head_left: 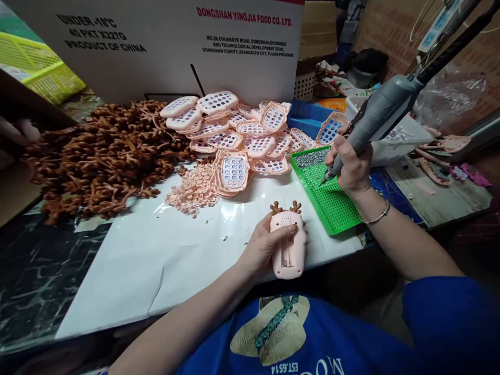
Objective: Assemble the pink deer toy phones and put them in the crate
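Note:
In my left hand is a pink toy phone with brown antlers on top. Its back faces up, showing speaker holes, screw holes and an uncovered battery slot; my thumb lies across it. My right hand is wrapped round a grey electric screwdriver. The screwdriver's bit points down over a green perforated tray. Small metal screws are heaped at the far end of that tray. The toy phone is apart from the screwdriver, close to the table's front edge.
Brown antler pieces are piled at the left. Pink shell halves with keypads stack at the back, beside small pink parts. A large white carton stands behind. At right is a white bin; white sheeting covers the table.

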Demonstrator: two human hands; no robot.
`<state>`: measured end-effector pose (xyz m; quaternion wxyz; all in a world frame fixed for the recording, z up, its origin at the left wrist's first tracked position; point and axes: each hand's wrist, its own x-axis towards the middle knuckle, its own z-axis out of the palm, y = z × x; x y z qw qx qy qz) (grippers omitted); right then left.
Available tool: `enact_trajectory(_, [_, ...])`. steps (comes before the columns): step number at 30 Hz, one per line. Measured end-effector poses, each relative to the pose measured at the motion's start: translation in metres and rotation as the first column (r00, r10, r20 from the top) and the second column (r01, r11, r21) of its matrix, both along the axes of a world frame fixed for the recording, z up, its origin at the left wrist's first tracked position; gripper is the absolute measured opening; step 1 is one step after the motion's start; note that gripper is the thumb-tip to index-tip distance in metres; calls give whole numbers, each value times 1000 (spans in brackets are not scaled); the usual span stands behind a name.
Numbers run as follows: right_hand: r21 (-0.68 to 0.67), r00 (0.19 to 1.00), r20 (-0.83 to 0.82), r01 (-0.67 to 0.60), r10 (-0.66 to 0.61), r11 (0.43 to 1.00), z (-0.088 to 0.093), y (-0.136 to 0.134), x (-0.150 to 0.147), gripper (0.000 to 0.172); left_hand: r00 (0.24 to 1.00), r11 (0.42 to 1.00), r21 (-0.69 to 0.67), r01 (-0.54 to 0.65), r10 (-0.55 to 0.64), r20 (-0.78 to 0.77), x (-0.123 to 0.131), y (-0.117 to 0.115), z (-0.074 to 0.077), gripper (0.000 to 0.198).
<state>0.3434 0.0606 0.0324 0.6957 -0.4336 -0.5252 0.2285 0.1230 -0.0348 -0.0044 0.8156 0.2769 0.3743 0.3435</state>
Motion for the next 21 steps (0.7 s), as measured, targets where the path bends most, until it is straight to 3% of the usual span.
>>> enact_trajectory(4, [-29,998,-70,-2,0,1000,-3,1,-3,44,1000,1000,1,-7,7,-12,0,0,1,44])
enact_trajectory(11, [-32,1000,-19,7,-7,999,-12,0,-1,36,1000,999,-27,-23,23,-18,0,1,1,47])
enact_trajectory(21, [-26,997,-76,6,-8,1000,-14,-2,-2,36,1000,1000,-18,-23,23,-7,2,1,4,46])
